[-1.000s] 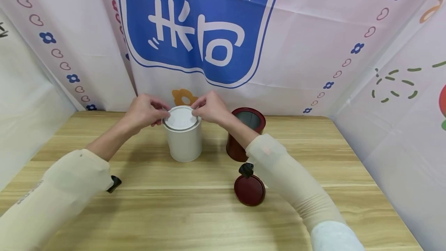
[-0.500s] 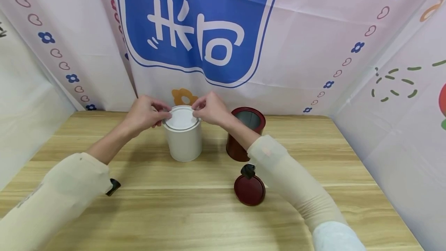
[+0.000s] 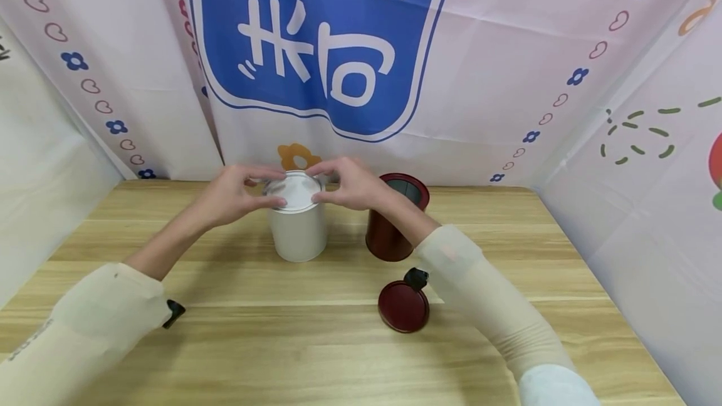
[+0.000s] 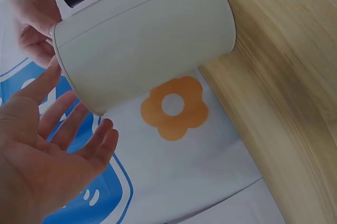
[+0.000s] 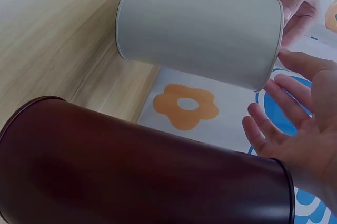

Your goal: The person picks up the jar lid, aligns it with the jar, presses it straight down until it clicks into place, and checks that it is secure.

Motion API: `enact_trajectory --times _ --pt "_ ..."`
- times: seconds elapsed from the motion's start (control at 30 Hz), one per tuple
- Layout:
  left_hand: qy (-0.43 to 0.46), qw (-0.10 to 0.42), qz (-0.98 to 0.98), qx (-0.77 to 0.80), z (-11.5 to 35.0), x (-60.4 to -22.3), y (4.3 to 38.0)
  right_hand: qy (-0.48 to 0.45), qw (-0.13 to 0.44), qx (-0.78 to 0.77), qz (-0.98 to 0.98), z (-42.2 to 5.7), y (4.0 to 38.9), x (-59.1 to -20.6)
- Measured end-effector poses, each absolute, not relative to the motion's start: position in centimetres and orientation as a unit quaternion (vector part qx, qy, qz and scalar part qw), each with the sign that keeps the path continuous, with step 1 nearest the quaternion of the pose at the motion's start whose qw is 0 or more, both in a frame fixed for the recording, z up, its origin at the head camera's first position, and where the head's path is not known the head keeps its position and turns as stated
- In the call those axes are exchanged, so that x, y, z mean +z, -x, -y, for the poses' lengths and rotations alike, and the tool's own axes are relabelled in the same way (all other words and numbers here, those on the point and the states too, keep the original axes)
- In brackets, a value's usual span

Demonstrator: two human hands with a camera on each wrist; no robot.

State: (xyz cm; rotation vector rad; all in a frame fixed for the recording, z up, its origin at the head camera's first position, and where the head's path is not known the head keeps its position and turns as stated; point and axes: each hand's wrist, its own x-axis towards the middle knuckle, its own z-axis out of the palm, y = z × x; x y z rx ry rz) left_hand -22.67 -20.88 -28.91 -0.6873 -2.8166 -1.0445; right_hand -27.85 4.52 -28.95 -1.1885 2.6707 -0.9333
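Note:
A white cylindrical can (image 3: 299, 235) stands upright at the back of the table, with a pale round lid (image 3: 297, 192) on its top. My left hand (image 3: 241, 194) is at the lid's left side, thumb at the near rim and index finger at the far rim. On the opposite side, my right hand (image 3: 351, 188) touches the lid the same way. In both wrist views, the fingers of the left hand (image 4: 58, 150) and the right hand (image 5: 303, 113) are spread and extended at the can's top edge.
Right of the white can stands a dark red can (image 3: 388, 237), its top uncovered. A dark red round lid (image 3: 403, 307) lies on the wooden table (image 3: 271, 343) in front of it. Printed cloth (image 3: 462, 118) hangs close behind the cans.
Both hands have gone from pinching the lid's sides to spreading thumb and fingers over its rim. The forearms have shifted slightly outward. The cans and red lid stay in place.

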Motion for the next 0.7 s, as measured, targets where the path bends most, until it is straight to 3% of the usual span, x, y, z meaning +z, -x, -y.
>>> enact_trajectory --times 0.7 --pt "0.205 0.007 0.922 -0.329 20.89 -29.08 22.93 0.353 0.086 -0.294 -0.884 -3.7 28.09 -28.17"
